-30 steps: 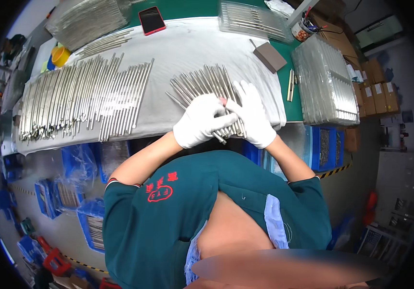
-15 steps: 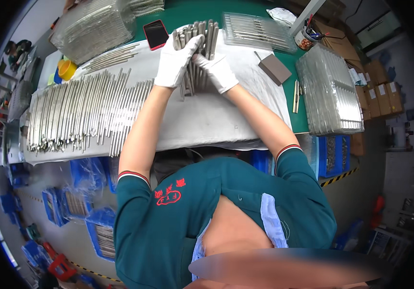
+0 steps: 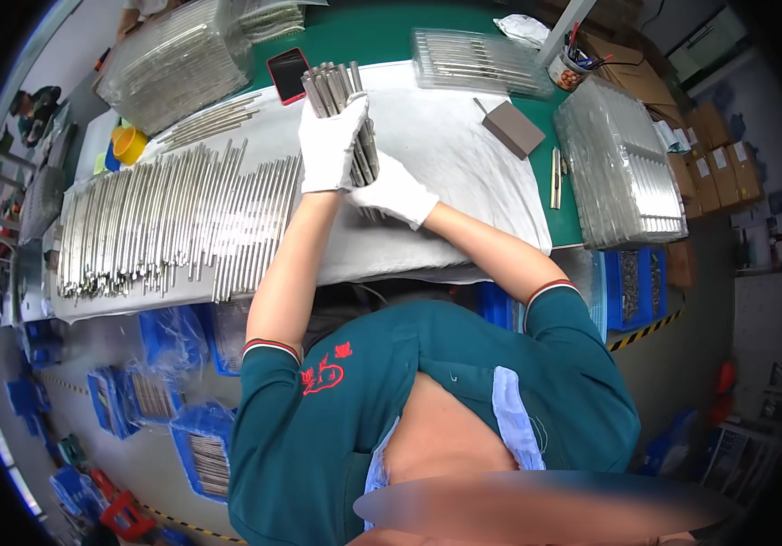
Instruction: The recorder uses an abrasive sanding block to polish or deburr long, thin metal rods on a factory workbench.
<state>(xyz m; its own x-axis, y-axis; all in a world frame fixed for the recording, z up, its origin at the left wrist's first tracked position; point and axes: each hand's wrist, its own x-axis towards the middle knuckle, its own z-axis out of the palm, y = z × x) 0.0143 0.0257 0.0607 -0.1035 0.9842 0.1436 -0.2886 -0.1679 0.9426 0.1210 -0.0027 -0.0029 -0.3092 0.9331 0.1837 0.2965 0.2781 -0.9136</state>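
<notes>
Two gloved hands on one rod bundle (image 3: 329,89), tilted over the white cloth (image 3: 473,196). Left hand (image 3: 329,146) wraps it; right hand (image 3: 394,193) meets the lower end, fingers partly hidden, can't tell its grip. My worry: smooth loose rods sliding lengthwise if the left slackens. Phone (image 3: 288,74) sits just beside the top ends, could get knocked. Rod row (image 3: 172,218) crowds the left; I've bare cloth rightward to the brown block (image 3: 512,129). Front edge drops off under the forearms.

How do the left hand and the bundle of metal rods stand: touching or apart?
Touching. The head view shows the gloved left hand wrapped around the bundle of metal rods, whose ends stick out beyond it.
</notes>
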